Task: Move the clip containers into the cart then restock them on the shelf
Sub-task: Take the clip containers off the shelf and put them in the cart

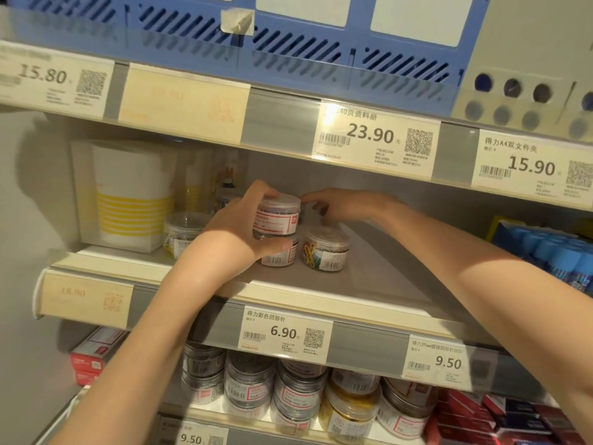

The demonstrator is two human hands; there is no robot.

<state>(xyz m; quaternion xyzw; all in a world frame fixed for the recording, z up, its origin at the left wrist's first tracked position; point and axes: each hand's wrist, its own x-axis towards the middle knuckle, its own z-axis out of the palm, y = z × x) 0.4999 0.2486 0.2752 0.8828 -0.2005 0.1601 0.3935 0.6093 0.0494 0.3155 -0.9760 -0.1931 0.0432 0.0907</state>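
Along the top we see a blue slotted plastic basket (288,43) with white label panels, and to its right a grey box (526,91) punched with dark round holes. Price tags hang on the rail below: 15.80 (54,80), a faded cream tag (184,97), 23.90 (375,136) and 15.90 (532,168). At the back left of the middle level stands a white pack with yellow stripes (128,200), and beside it a small rabbit figure (228,176). At far right we see blue-capped tubes (558,252). Lower tags read 18.90 (83,297), 6.90 (285,332) and 9.50 (439,361). Red boxes (93,354) sit at lower left, more red and dark boxes (500,419) at lower right.
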